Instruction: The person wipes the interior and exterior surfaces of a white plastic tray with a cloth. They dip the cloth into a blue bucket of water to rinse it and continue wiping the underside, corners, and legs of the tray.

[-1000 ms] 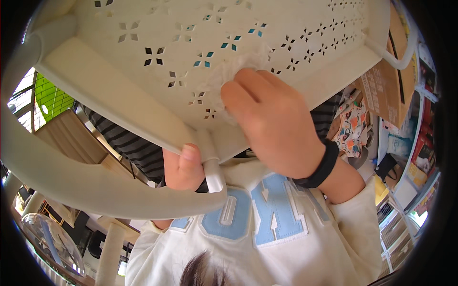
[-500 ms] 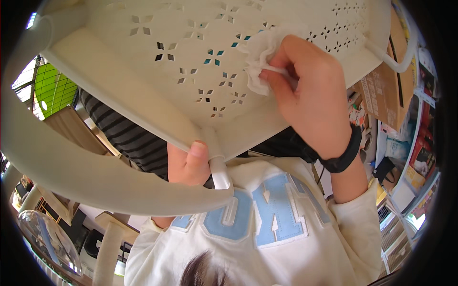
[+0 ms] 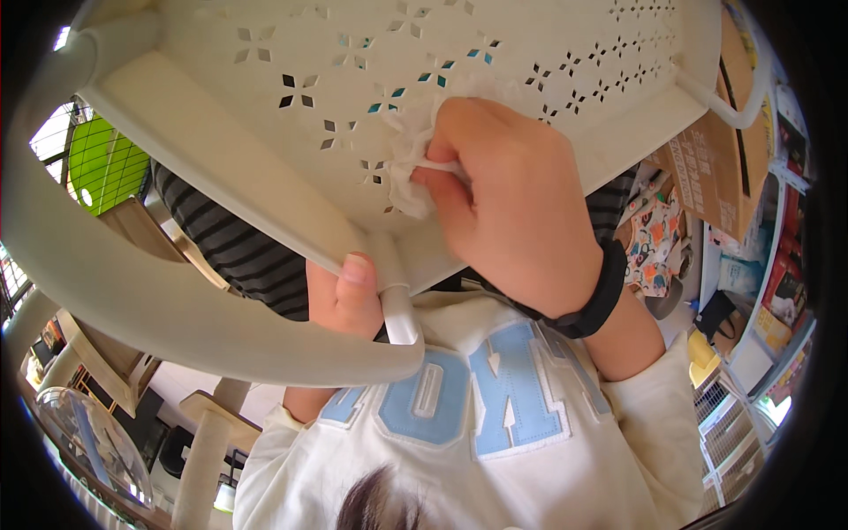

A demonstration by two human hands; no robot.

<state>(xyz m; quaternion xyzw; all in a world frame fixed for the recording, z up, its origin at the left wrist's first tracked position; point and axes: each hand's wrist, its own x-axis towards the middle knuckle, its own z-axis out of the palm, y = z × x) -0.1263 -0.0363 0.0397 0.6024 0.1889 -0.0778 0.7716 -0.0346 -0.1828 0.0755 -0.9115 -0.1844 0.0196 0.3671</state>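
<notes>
A cream plastic shelf tray [image 3: 256, 97], pierced with diamond-shaped holes, tilts in front of my chest. My left hand [image 3: 344, 296] grips its near corner, thumb over the rim and the other fingers hidden behind. A thick curved cream side frame [image 3: 221, 340] sweeps from that corner around the left. My right hand [image 3: 508, 203], with a black band on the wrist, pinches a crumpled white tissue [image 3: 411, 163] and presses it on the tray's perforated surface near the close corner.
At the right stand a cardboard box [image 3: 707, 181] and white shelves [image 3: 751, 353] with packages. A green round panel [image 3: 106, 163] behind wire mesh is at the left. A clear dome [image 3: 93, 442] and a cat-tree-like post [image 3: 203, 459] are at the lower left.
My right hand has slid the tissue left and toward me across the tray, nearer to the close corner. My left hand still holds the corner, almost unmoved.
</notes>
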